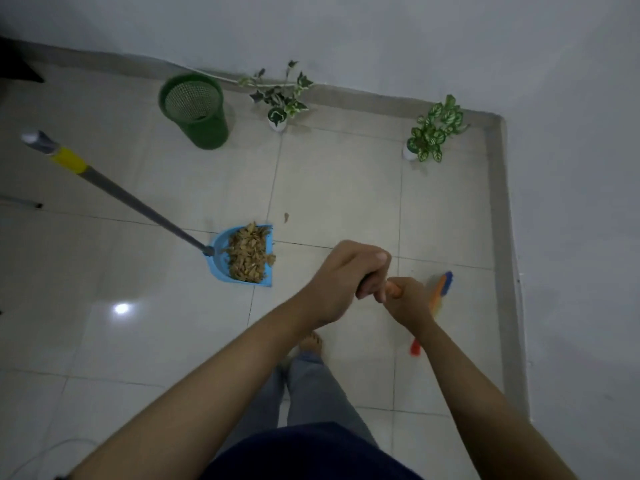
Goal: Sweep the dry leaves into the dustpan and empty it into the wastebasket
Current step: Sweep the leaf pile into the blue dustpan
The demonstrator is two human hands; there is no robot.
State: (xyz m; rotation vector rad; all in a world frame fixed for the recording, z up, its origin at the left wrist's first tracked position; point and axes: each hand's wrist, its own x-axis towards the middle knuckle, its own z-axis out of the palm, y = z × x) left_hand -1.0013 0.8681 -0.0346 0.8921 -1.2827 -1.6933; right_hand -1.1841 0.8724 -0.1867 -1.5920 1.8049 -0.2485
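Observation:
A blue dustpan [221, 249] stands on the tiled floor, filled with a heap of dry brown leaves [248, 252]. Its long grey handle [138, 202] with a yellow band rises toward the upper left, held by nobody. One stray leaf [286, 217] lies just beyond the pan. A green mesh wastebasket [197, 110] stands by the far wall. My left hand [343, 278] and my right hand [410, 301] both grip the orange broom handle [394, 289]. The blurred orange and blue broom head [441, 285] sits to the right of my hands.
Two small potted plants, one [282, 98] next to the wastebasket and one [434, 131] near the corner, stand along the far wall. The grey skirting [498, 237] marks the wall on the right. My bare foot [311, 342] is below my hands. A white cable [45, 452] lies bottom left.

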